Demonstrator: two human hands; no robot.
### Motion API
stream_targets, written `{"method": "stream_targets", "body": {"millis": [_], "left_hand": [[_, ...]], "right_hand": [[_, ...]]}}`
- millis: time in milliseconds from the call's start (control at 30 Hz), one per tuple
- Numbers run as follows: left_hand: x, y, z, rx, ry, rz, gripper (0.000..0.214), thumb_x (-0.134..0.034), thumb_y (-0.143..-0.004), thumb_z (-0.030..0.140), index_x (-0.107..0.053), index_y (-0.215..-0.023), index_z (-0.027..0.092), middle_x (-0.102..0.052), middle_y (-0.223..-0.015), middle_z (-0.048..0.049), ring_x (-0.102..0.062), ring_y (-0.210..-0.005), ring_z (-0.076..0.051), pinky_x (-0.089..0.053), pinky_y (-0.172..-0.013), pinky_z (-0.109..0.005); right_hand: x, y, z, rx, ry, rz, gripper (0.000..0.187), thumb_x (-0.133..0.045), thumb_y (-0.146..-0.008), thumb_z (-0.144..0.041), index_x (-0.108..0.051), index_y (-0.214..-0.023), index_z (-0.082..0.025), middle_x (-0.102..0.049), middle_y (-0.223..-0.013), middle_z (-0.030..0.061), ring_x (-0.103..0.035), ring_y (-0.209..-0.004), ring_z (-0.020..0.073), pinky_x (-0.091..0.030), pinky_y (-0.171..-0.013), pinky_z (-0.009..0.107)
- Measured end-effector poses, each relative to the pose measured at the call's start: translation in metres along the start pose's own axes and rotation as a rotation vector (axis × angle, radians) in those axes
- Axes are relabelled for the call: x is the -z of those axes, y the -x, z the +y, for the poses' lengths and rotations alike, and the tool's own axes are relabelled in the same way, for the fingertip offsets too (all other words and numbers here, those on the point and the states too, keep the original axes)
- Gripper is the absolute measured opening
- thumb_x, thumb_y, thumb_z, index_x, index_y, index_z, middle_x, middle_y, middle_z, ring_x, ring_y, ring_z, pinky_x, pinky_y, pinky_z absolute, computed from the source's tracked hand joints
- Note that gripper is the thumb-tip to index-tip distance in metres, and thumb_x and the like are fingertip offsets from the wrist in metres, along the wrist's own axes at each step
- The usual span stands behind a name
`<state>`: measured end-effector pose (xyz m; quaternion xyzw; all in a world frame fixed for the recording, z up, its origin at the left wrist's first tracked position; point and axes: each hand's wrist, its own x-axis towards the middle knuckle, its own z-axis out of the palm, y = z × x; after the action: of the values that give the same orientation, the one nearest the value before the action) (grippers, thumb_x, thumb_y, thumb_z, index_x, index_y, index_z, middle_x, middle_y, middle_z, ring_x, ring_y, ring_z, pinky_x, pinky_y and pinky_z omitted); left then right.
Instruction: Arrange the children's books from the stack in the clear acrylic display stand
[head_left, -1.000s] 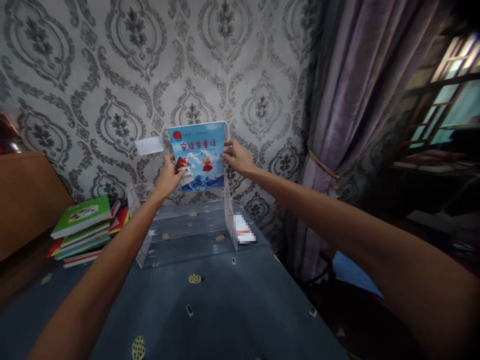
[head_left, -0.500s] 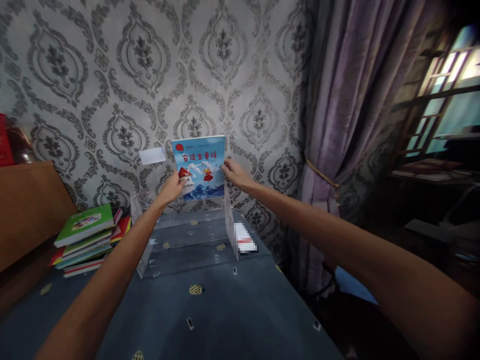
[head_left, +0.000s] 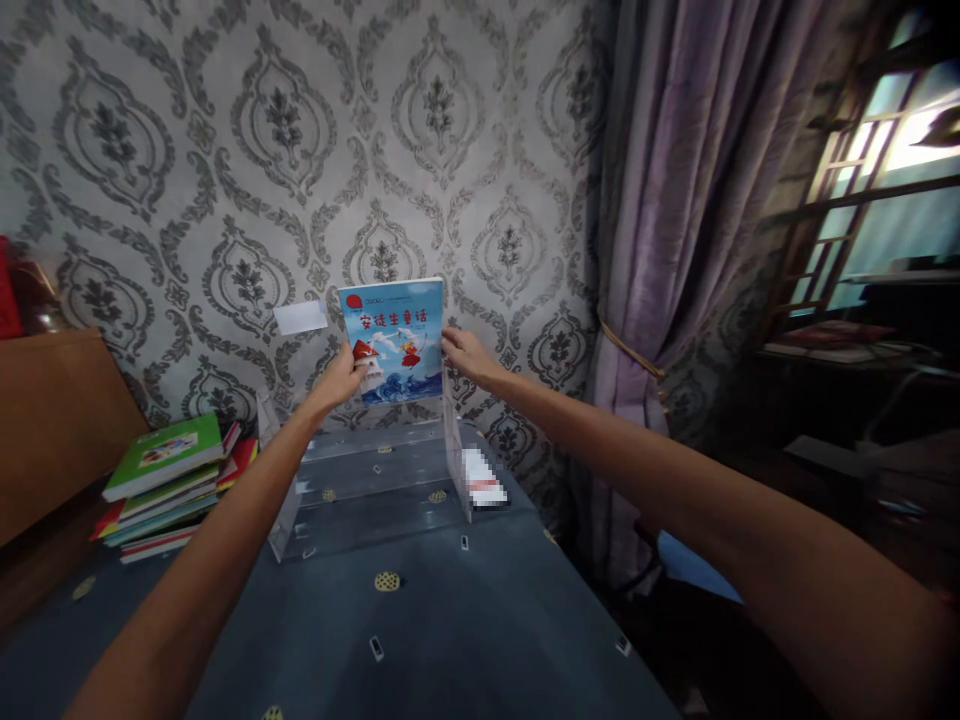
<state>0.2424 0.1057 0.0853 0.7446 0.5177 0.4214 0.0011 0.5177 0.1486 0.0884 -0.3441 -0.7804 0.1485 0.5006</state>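
Observation:
A blue picture book (head_left: 397,340) with red Chinese characters on its cover stands upright between my hands, cover facing me. My left hand (head_left: 341,378) grips its lower left edge, thumb on the front. At the right edge, my right hand (head_left: 466,355) is closed on the book, its fingertips partly hidden. Below and around the book is a clear plastic rack (head_left: 456,455) with upright side panels on the table. The book is at the rack's back; whether it touches the rack I cannot tell.
A stack of books (head_left: 169,455), a green one on top, lies left beside a wooden cabinet (head_left: 64,430). Right of the rack lies a white item (head_left: 484,478), partly blurred. The dark blue patterned tablecloth (head_left: 450,630) ends near a purple curtain (head_left: 660,200). Patterned wallpaper (head_left: 300,230) rises behind.
The view has shifted slightly, moving the whole scene a little left in the picture. Both hands keep their hold on the book, which stays nearly in place above the rack.

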Motion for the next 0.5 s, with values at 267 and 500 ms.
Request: {"method": "stream_targets", "body": {"millis": [267,500], "left_hand": [[-0.0037,0.0004,0.0001,0.034,0.005,0.015,0.041,-0.056,-0.077,0.024,-0.044,-0.116,0.022,-0.064,-0.105,-0.0075,-0.062,-0.106,-0.029,-0.048,-0.095,-0.042],[-0.0027,0.0009,-0.0018,-0.006,0.041,-0.013,0.047,-0.058,-0.080,0.026,-0.041,-0.124,0.021,-0.065,-0.113,-0.0087,-0.061,-0.113,-0.027,-0.048,-0.096,-0.039]], "right_hand": [[-0.0030,0.0049,0.0033,-0.030,-0.063,0.005,0.042,-0.044,-0.088,-0.021,-0.068,-0.121,-0.019,-0.071,-0.112,0.0087,-0.064,-0.100,0.0243,-0.055,-0.090,0.042],[-0.0031,0.0076,-0.0017,-0.098,-0.174,-0.028,0.044,-0.044,-0.084,-0.019,-0.068,-0.121,-0.021,-0.072,-0.112,0.0062,-0.066,-0.098,0.0218,-0.059,-0.080,0.035]]}}
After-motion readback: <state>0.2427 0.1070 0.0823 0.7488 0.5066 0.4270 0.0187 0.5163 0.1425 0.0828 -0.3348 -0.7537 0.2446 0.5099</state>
